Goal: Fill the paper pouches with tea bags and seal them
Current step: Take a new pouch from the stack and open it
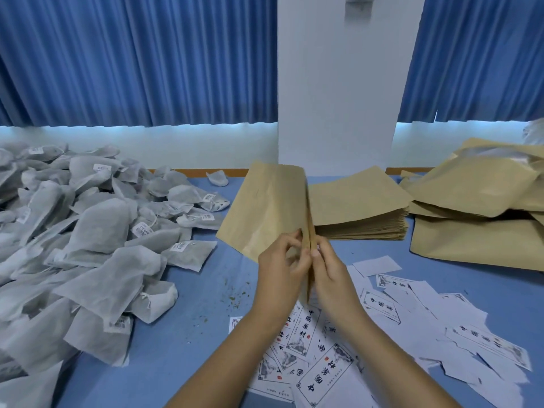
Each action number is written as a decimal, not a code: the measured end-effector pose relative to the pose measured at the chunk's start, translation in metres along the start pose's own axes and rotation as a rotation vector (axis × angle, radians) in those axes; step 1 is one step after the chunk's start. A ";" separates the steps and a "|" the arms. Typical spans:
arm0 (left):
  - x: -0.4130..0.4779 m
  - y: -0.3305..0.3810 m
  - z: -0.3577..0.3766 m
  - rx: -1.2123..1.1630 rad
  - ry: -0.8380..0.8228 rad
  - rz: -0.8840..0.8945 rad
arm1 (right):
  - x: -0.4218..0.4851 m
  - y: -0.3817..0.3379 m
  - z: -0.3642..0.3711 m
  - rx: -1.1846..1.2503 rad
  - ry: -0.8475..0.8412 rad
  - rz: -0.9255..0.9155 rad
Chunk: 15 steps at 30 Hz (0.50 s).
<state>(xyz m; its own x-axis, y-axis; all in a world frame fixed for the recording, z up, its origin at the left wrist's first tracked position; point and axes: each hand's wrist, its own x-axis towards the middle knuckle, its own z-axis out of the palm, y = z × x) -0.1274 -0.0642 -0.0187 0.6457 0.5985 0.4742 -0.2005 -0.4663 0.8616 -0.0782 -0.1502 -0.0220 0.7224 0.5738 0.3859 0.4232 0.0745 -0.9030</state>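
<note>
I hold a brown paper pouch [266, 210] up above the blue table, its edge turned towards me. My left hand [281, 267] pinches its near left side and my right hand [331, 270] pinches the near right side, thumbs close together at the pouch's mouth. A big heap of grey mesh tea bags [85, 242] with white tags covers the table's left side. A flat stack of empty brown pouches [360, 210] lies just behind my hands.
Filled, bulky brown pouches [477, 213] pile up at the right. White printed labels and backing papers [391, 328] are scattered on the blue table [191, 334] under and right of my arms. A white pillar and blue curtains stand behind.
</note>
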 end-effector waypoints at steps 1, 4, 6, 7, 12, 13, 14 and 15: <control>-0.002 -0.001 0.002 0.048 -0.011 0.019 | -0.001 0.000 0.000 -0.057 0.033 -0.026; -0.001 -0.003 -0.003 0.258 -0.085 0.118 | -0.001 0.001 -0.002 -0.016 0.127 0.018; 0.001 -0.004 -0.009 0.338 -0.146 0.153 | 0.001 -0.001 -0.003 0.023 0.125 0.076; 0.002 -0.004 -0.010 0.343 -0.179 0.152 | 0.001 0.000 -0.002 0.017 0.117 0.099; -0.002 -0.002 -0.002 0.431 -0.264 0.124 | 0.000 0.007 -0.003 0.035 0.182 0.198; -0.003 -0.002 0.000 0.423 -0.240 0.105 | 0.000 0.005 -0.002 0.062 0.169 0.206; -0.003 -0.003 -0.001 0.412 -0.200 0.084 | 0.000 0.003 0.000 0.097 0.150 0.211; -0.002 -0.003 -0.002 0.405 -0.155 0.070 | 0.000 0.000 0.003 0.126 0.135 0.219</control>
<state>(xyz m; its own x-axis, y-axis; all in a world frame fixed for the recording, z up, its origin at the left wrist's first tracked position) -0.1295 -0.0631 -0.0223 0.7501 0.4658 0.4694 0.0372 -0.7384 0.6733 -0.0800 -0.1477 -0.0225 0.8589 0.4745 0.1927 0.1837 0.0659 -0.9808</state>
